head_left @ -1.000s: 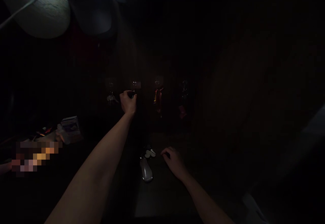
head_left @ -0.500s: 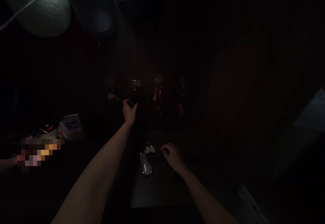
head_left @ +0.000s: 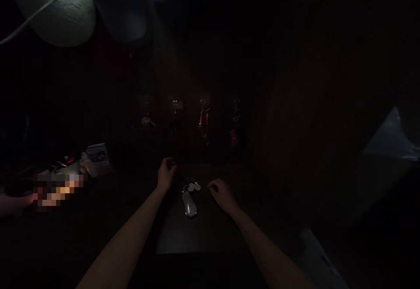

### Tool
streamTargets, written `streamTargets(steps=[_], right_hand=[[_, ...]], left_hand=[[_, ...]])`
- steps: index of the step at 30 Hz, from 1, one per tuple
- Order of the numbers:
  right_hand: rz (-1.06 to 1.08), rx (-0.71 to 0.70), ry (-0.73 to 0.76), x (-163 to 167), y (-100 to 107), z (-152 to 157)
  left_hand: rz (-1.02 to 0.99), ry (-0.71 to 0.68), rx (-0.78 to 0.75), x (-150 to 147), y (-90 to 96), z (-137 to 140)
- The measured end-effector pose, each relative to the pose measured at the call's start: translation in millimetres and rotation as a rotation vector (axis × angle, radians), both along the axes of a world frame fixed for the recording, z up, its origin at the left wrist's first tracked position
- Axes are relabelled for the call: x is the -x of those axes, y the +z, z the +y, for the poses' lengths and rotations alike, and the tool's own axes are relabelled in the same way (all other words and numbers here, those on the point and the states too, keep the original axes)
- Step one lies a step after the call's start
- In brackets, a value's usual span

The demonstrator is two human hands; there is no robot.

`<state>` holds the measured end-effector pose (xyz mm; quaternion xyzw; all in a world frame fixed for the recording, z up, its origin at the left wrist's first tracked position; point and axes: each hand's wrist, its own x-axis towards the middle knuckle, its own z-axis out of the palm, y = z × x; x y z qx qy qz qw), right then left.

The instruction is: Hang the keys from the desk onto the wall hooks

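A grey key fob [head_left: 189,205] lies on the dark shelf [head_left: 183,241], joined to several keys [head_left: 193,187] above it. Just left of them, my left hand [head_left: 166,174] hovers or rests at the back of the shelf, fingers loosely curved and apart, with nothing visible in it. On the other side my right hand [head_left: 223,195] rests near the keys without touching them, its fingers bent and a gap showing by the thumb. Behind, four-hook wall row aside, one dark hanging key set [head_left: 175,120] is hard to make out in the gloom.
On wall hooks hang silver keys [head_left: 146,120], a red-and-yellow strap [head_left: 204,123] and a pink tag [head_left: 233,137]. Caps [head_left: 65,13] hang upper left. A small box [head_left: 97,158] and a partly blurred-out item stand at left, where part of a person's hand shows.
My left hand has let go of the dark hanging key set and come down and back to the shelf beside the fob. My right hand stays about where it was.
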<state>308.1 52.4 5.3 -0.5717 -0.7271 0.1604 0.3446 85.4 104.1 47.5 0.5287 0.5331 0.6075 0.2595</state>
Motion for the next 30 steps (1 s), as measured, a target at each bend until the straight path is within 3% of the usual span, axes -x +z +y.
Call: streamTargets(steps=[5,13,19,25,30], right_hand=[[-0.014,-0.01,0.006,-0.4,-1.0,0.5],[-0.01,0.013,-0.002,0.6,1.1,-0.6],[-0.015,0.009,-0.016,1.3,2.6,-1.9],[-0.026,0.002,0.001,0.3,0.6,-1.0],[-0.029,-0.008,-0.003,0.2,-0.9,-0.1]], left_hand=[[0.038,-0.066,0.024,1.8,-18.2,-16.7],[0.088,-0.122,0.118,-13.0,-23.9,-54.0],[0.37,-0.219,0.074,-17.4,-33.0,-71.3],[0.504,-0.244,0.184,11.6,-28.9,-68.7],[0.56,-0.134,0.247,47.7,-22.7,-66.0]])
